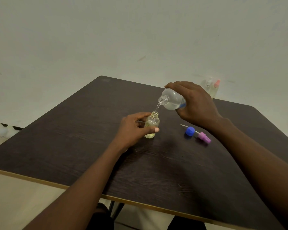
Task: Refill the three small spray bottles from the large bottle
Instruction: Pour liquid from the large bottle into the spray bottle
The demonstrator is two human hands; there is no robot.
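Note:
My right hand [195, 103] grips the large clear bottle [171, 100], tilted with its open mouth down to the left. A thin stream of clear liquid runs from it into a small uncapped bottle [152, 124] that stands upright on the dark table [73, 138]. My left hand [133, 128] holds this small bottle, thumb across its front. To the right lie a blue cap [189, 131] and a purple spray head [204, 137] with its thin tube. Two more small spray bottles, one with a white top [208, 84] and one with a pink top [215, 87], stand at the table's far edge.
The table's pale front edge [140, 205] runs close to my body. A plain wall [140, 39] rises behind the table. White rounded objects [4, 130] sit on the floor at the left.

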